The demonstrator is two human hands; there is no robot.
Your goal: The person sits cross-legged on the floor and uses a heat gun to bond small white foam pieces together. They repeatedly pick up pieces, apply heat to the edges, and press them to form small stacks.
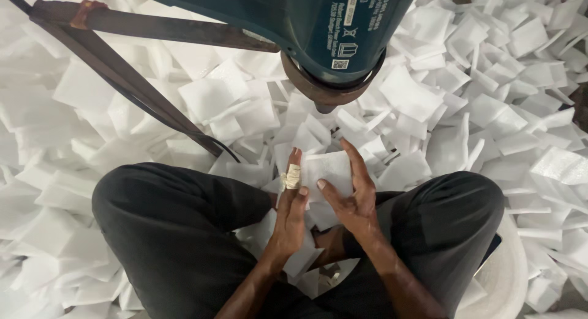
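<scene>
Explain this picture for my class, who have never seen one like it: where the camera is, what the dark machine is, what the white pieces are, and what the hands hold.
The camera sits on the person's head and looks down at their lap, so you see their own two hands and knees in dark trousers. The left hand, with a taped finger, and the right hand together hold a white foam sheet; both have a closed grip on it. Just above hangs a teal power tool clamped in a rusty metal frame. All around lies a deep pile of foam pieces, mostly square.
</scene>
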